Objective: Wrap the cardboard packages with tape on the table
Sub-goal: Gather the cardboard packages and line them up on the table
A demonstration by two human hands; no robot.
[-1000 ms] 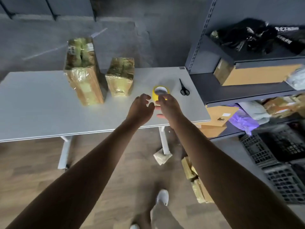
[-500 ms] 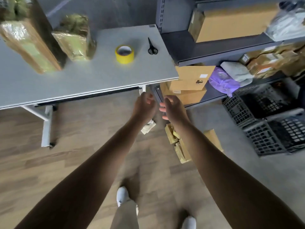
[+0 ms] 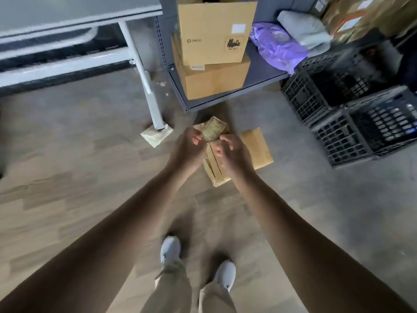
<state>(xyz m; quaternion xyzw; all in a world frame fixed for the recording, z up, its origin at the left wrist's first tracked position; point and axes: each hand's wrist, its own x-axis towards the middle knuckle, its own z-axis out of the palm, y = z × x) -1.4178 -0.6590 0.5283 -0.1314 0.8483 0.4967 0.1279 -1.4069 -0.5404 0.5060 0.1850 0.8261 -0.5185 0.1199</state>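
Observation:
Several brown cardboard packages lie in a pile on the floor (image 3: 215, 169) in front of a shelf. A small one (image 3: 215, 129) stands on end at the pile's far side, and a flat one (image 3: 257, 147) lies to the right. My left hand (image 3: 188, 149) hovers at the small package's left edge, fingers curled and apart. My right hand (image 3: 232, 154) is over the pile with its fingers spread, and I see no firm grip. Only the table's front edge (image 3: 79, 18) shows at the top left. The tape roll is out of view.
The white table leg (image 3: 144, 80) stands left of the pile, with a pale packet (image 3: 156, 135) at its foot. On the grey shelf (image 3: 259, 75) are two stacked boxes (image 3: 212, 30) and a purple bag (image 3: 277, 46). Black crates (image 3: 361, 123) sit at the right.
My view has swung down from the tabletop to the floor. Both hands have dropped from near the tape roll to the pile of packages by the shelf.

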